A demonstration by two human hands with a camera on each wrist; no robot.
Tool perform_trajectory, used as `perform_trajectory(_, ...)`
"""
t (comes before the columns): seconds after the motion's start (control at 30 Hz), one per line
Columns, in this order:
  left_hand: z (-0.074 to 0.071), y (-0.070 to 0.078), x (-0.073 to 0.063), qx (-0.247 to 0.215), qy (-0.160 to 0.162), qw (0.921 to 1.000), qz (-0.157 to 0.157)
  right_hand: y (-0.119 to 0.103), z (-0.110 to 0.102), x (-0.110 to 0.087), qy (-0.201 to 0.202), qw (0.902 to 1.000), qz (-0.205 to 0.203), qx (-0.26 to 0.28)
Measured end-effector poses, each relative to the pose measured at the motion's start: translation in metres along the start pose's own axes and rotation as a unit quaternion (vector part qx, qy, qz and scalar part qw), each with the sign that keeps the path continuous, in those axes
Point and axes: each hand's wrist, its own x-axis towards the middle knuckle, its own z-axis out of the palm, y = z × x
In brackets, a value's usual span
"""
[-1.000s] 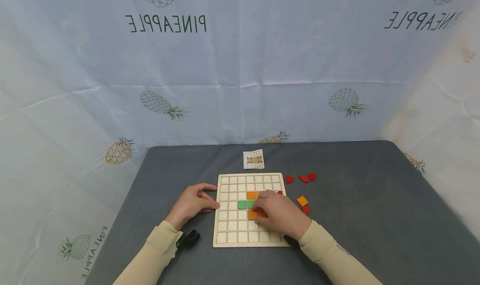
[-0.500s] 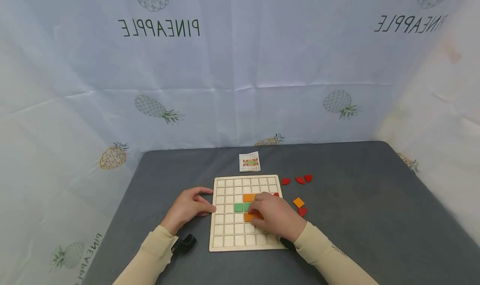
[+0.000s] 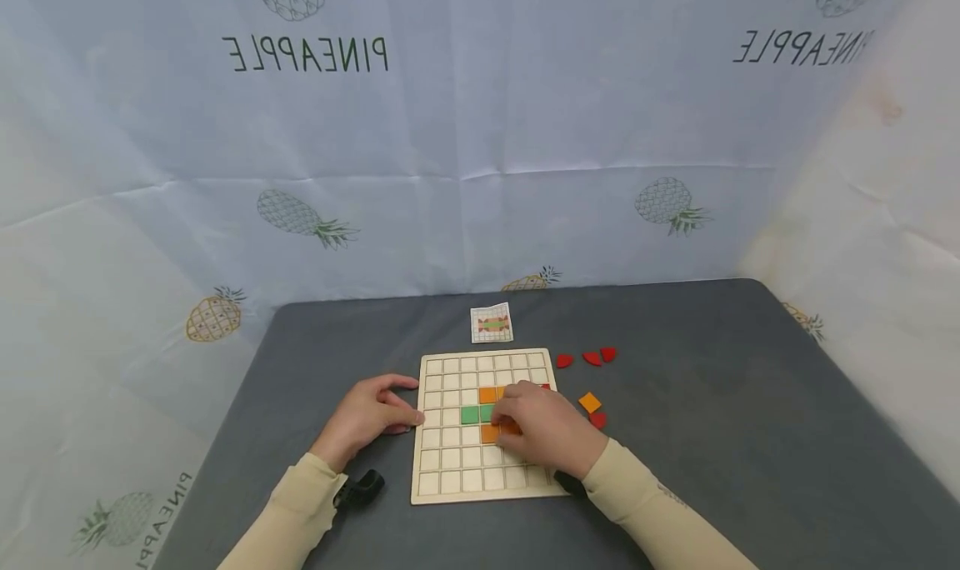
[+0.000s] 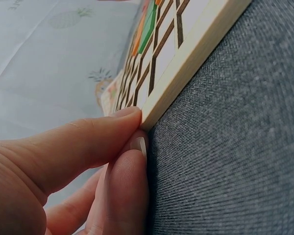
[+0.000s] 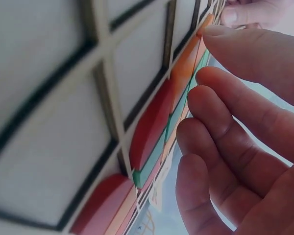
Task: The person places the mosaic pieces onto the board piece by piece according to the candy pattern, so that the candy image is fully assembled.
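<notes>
A pale wooden grid board (image 3: 450, 480) lies on the dark table with orange tiles (image 3: 488, 395), green tiles (image 3: 470, 415) and red rounded pieces (image 5: 152, 122) in its squares. My left hand (image 3: 367, 416) is at the board's left edge. Its thumb and a fingertip grip the rim in the left wrist view. Over the middle of the board is my right hand (image 3: 551, 424), fingers loosely bent. In the right wrist view its thumb touches an orange tile (image 5: 183, 68) and the other fingertips lie along the green row. It hides part of the pattern in the head view.
Beyond the board lies a small printed pattern card (image 3: 492, 327). To the right are several loose red pieces (image 3: 565, 360) and a loose orange tile (image 3: 590, 402). A black strap (image 3: 360, 487) is at the left wrist. A white pineapple-print cloth (image 3: 420, 228) hangs behind the table.
The head view has shifted slightly, so everything sits further left in it. Both hands keep nearly the same places on the board, and the tiles in sight have not moved.
</notes>
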Motion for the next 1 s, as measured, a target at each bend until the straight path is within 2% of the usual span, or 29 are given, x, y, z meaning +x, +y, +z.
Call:
perform_trajectory(0.23,0.002,0.0,0.003,0.004,0.001,1.0,-0.005,0.011,-0.009,-0.001,0.005,0.9996,0.026,0.009)
perform_trajectory(0.4,0.002,0.001,0.003,0.001,-0.006,0.9999,-0.011,0.03,-0.023,-0.005,0.01,0.9975,0.062,0.031)
perform_trajectory(0.67,0.001,0.0,0.004,-0.007,-0.021,0.9997,0.009,0.066,-0.047,-0.016,0.043,0.9853,0.159,0.048)
perform_trajectory(0.83,0.0,-0.003,0.001,-0.008,-0.023,0.9997,0.004,0.083,-0.055,-0.024,0.049,0.9789,0.183,0.077)
perform_trajectory(1.0,-0.002,-0.006,0.001,-0.01,-0.021,0.9997,0.001,0.098,-0.059,-0.029,0.056,0.9746,0.201,0.081)
